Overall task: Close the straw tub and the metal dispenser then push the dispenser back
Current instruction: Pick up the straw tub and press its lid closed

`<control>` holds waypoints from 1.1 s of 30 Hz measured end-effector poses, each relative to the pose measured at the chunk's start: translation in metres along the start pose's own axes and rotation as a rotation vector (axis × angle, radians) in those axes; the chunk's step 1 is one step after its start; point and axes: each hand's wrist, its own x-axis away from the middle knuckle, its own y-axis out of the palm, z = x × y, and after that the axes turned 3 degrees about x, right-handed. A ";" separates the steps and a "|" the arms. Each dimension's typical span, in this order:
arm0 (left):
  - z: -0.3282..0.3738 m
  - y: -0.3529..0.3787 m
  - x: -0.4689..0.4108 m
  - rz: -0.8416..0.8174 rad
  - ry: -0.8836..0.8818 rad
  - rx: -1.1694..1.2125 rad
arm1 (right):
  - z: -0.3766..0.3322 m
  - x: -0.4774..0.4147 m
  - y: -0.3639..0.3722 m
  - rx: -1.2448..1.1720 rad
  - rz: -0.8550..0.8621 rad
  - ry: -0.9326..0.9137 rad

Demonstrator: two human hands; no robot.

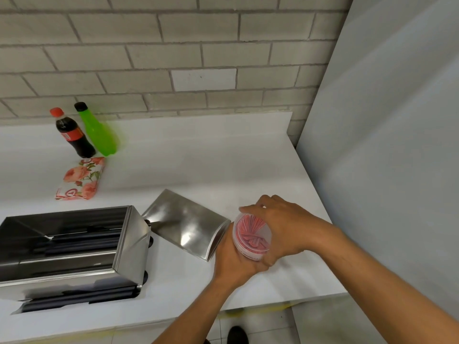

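Observation:
The straw tub [250, 235] is a clear round plastic tub full of red straws, tilted on its side above the counter. My left hand [232, 259] cups it from below and the left. My right hand [280, 227] wraps over its top and right side, where the lid sits under the fingers. The metal dispenser [72, 247] stands at the left front of the counter with its top open and dark straws inside. Its steel lid [185, 223] is swung out to the right, lying flat just left of my hands.
On the white counter [198, 157] near the brick wall stand a cola bottle [72, 134] and a green bottle [98, 131]. A floral tissue pack [80, 178] lies in front of them. A grey panel [385, 145] borders the counter on the right.

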 end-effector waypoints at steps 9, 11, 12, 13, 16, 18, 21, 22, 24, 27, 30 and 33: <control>-0.021 -0.001 0.000 -0.011 -0.026 -0.010 | -0.018 -0.002 0.019 0.124 0.225 0.197; -0.017 -0.001 -0.001 -0.007 -0.012 -0.006 | -0.015 0.000 0.019 0.075 0.174 0.163; -0.014 0.000 -0.001 -0.006 0.000 -0.002 | -0.011 0.001 0.017 0.036 0.128 0.117; -0.011 0.000 0.000 -0.006 0.008 0.000 | -0.008 0.001 0.016 0.007 0.096 0.075; -0.009 0.001 0.000 -0.004 0.022 -0.017 | 0.000 0.000 0.016 -0.016 0.117 0.022; -0.009 -0.001 0.000 -0.010 0.040 -0.031 | 0.001 -0.002 0.018 -0.007 0.155 0.023; -0.010 -0.003 0.000 -0.023 0.027 -0.030 | -0.001 -0.003 0.021 0.042 0.219 0.043; -0.009 -0.004 0.000 -0.023 0.030 -0.028 | 0.000 -0.003 0.024 0.052 0.240 0.047; -0.007 -0.004 0.000 -0.040 0.050 -0.026 | 0.003 -0.004 0.032 0.012 0.262 0.024; 0.004 -0.002 0.001 -0.048 0.059 0.031 | 0.012 -0.006 0.045 -0.108 0.259 -0.115; 0.016 0.001 0.006 -0.029 0.091 0.061 | 0.017 -0.013 0.054 -0.052 0.275 -0.240; 0.016 0.001 0.008 -0.007 0.063 0.041 | 0.019 -0.021 0.059 -0.008 0.366 -0.289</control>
